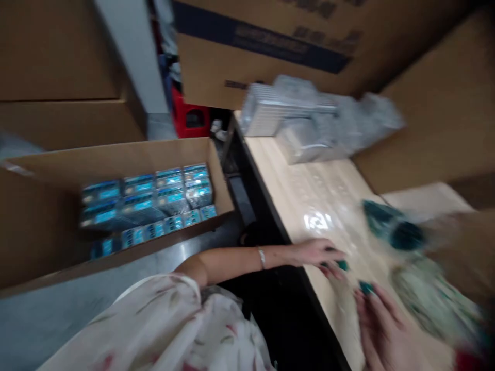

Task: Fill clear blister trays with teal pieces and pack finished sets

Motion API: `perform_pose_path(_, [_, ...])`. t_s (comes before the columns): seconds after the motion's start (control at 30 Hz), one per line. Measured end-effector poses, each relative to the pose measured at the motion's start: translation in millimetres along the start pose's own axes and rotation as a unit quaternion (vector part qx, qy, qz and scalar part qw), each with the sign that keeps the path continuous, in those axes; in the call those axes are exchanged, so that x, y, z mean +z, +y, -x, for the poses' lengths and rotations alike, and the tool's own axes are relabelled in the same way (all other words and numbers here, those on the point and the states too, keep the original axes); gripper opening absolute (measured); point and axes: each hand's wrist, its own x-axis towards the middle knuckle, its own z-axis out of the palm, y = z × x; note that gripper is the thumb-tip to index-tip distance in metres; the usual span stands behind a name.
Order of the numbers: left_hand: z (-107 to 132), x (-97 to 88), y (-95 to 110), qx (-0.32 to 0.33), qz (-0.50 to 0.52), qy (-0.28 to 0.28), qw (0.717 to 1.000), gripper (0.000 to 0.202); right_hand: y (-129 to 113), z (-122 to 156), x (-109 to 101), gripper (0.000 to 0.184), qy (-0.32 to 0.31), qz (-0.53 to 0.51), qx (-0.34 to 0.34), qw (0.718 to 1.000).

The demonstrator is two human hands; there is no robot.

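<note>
Because both hands are blurred, I cannot tell whether the left hand (320,255) clamps the small green piece (342,265) against it; the right hand (382,324) looks pinched on a small dark-teal piece (366,288). Both are over the near part of the pale wood-grain table (270,165), where a loose pinch could drop either past the left edge.

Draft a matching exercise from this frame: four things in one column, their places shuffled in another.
Things
1. Shiny silver-coloured band
2. Small green pieces
3. Blue-labelled, box-shaped packs
4. Clear plastic packs

Places
A. Inside the open brown cardboard box
B. At the fingertips of the left hand and right hand
C. Around the left wrist
D. On the far end of the light-coloured tabletop

Pairs: 1-C, 2-B, 3-A, 4-D
</note>
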Motion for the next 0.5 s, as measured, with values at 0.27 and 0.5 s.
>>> perform_pose_path(0.27, [-4, 14.1, -12, -0.009, -0.083, 0.024, 0.996, 0.028, 1, -11, 9, 0.031, 0.025, -0.206, 0.024, 0.978])
perform_pose_path(0.5, [-15, 38.4, -30, 0.039, -0.249, 0.042, 0.967, 0.036, 12, -1, -7, 0.023, 0.034, -0.24, -0.002, 0.97])
